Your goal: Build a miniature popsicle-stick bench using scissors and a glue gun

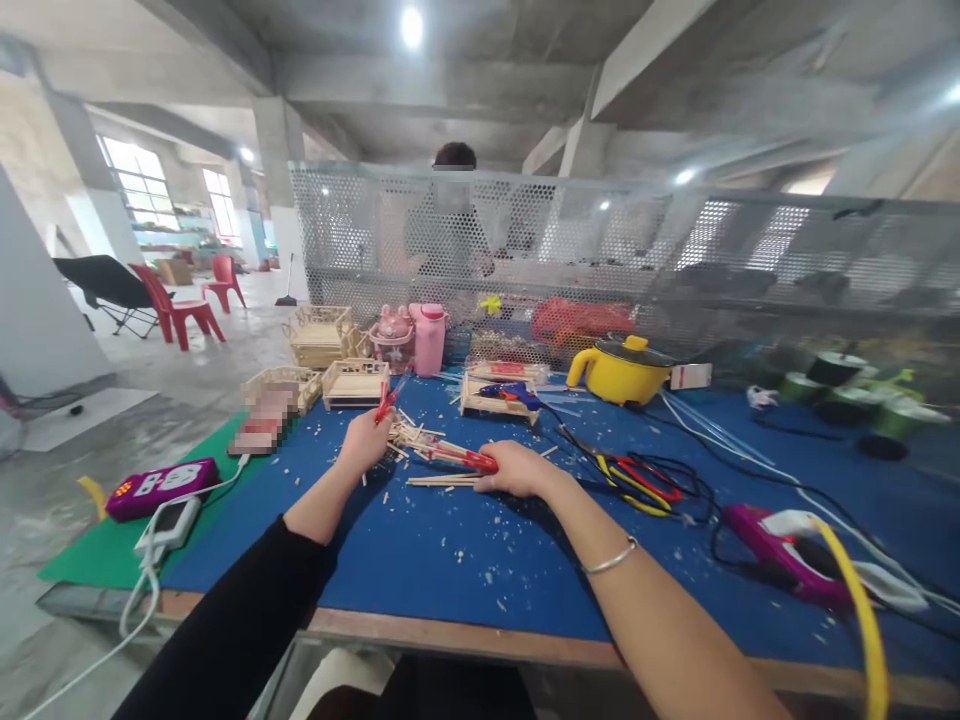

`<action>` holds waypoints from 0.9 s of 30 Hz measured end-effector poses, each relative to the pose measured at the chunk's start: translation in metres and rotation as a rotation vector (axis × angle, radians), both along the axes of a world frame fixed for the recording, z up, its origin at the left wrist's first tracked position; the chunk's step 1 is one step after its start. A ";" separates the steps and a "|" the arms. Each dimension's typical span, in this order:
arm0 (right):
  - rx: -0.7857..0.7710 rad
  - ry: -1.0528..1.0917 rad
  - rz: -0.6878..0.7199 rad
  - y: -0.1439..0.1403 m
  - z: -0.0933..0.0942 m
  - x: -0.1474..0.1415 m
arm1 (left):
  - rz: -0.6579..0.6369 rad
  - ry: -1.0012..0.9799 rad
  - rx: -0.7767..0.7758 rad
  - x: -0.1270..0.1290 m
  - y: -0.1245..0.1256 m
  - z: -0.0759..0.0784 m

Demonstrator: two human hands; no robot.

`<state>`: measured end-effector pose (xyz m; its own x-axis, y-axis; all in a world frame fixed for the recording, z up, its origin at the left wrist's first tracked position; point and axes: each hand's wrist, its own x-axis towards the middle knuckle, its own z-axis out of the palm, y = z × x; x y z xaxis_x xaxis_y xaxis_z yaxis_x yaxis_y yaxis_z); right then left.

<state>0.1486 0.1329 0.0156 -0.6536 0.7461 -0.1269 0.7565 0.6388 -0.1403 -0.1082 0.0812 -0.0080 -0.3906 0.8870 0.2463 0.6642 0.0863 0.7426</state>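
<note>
My left hand (pixel 366 442) is closed on a red and clear strip (pixel 385 402), which looks like plastic wrapping. Just right of it lies a loose pile of short wooden sticks (pixel 409 435) on the blue mat. Closed on the red end of a clear packet (pixel 480 460), my right hand (pixel 514 468) sits with the packet pointing left into the pile. A few longer wooden sticks (pixel 439 482) lie beside its fingertips; whether they are gripped I cannot tell. Behind the hands, a blue glue gun (pixel 510 395) rests on a small wooden frame (pixel 480 408).
Small wooden frames (pixel 356 385) and a pink bottle (pixel 427 340) stand behind. A yellow pot (pixel 626 375), red-and-yellow-handled tool (pixel 637 485), cables and a purple device (pixel 787 550) are right. A purple box (pixel 161 488) lies left. A person stands beyond the perforated screen (pixel 360 220).
</note>
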 end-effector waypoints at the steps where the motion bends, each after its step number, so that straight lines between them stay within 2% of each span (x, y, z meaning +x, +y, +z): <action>1: -0.013 0.011 0.026 0.000 -0.002 0.002 | -0.002 0.007 0.005 -0.001 0.000 0.000; 4: -0.008 0.038 0.037 -0.003 -0.002 0.007 | -0.004 0.011 0.038 0.001 -0.001 0.003; 9: 0.118 0.067 -0.029 -0.009 0.004 0.006 | 0.031 -0.051 0.180 0.014 0.013 0.014; 12: 0.171 0.057 0.049 -0.007 0.001 0.004 | 0.042 -0.038 0.218 0.018 0.026 0.016; 15: 0.257 0.103 0.110 -0.003 -0.003 0.004 | 0.017 0.027 0.235 0.014 0.027 0.013; 18: 0.362 0.151 0.115 -0.004 -0.002 0.003 | -0.049 0.037 0.200 0.009 0.014 0.012; 21: 0.465 0.152 0.136 -0.014 0.002 -0.004 | -0.152 0.054 0.193 0.021 -0.006 0.017; 23: 0.539 0.140 0.148 -0.022 0.004 -0.011 | -0.297 0.188 0.201 0.039 -0.017 0.020; 25: 0.580 0.124 0.132 -0.029 0.007 -0.017 | -0.456 0.353 0.145 0.058 -0.024 0.020; 27: 0.616 0.140 0.105 -0.033 0.011 -0.020 | -0.484 0.445 0.065 0.070 -0.028 0.020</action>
